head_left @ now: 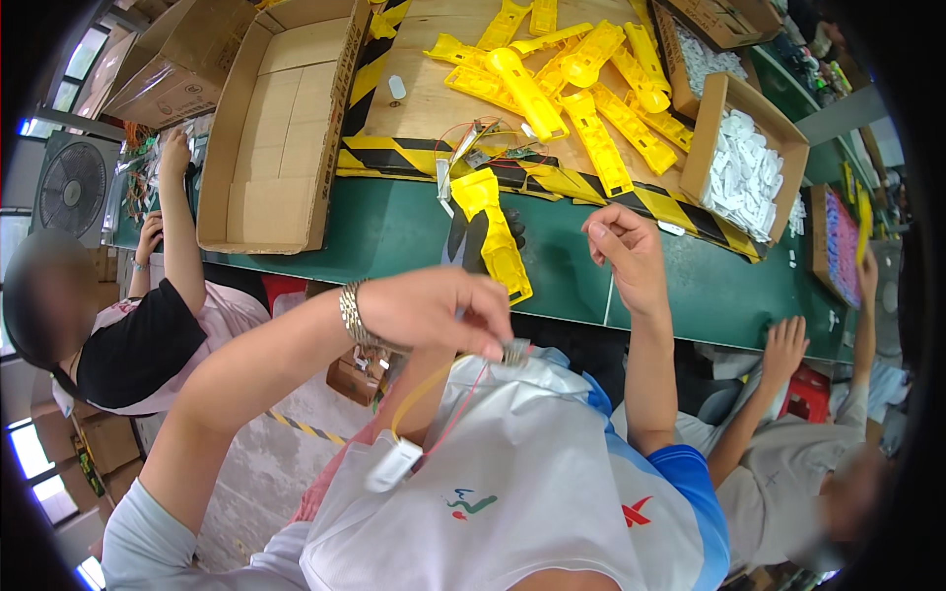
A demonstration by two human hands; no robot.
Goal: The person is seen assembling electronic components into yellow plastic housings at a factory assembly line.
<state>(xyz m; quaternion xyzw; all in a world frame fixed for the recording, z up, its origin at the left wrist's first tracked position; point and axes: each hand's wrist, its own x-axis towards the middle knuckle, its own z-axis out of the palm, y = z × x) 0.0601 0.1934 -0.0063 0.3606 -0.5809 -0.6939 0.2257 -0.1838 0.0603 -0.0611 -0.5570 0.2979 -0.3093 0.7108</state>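
My left hand (429, 310), with a metal bracelet at the wrist, pinches a small greyish wired part (516, 353) in front of my chest. A yellow wire (399, 409) and a red wire run down from it to a dangling white rectangular piece (394, 465), slightly blurred. My right hand (628, 258) is raised over the table's near edge, fingers curled toward the thumb; whether anything tiny is between them is hidden. Between my hands, a yellow plastic shell (490, 231) lies across the green table edge. Beside its far end sit small circuit parts (478, 156) with thin wires.
Several yellow shells (601, 89) are heaped on the wooden board (414, 103), bordered by black-and-yellow tape. A cardboard box of white pieces (744, 172) stands right; a long cardboard box (286, 138) stands left. One person (148, 335) works at left, another (788, 473) at right.
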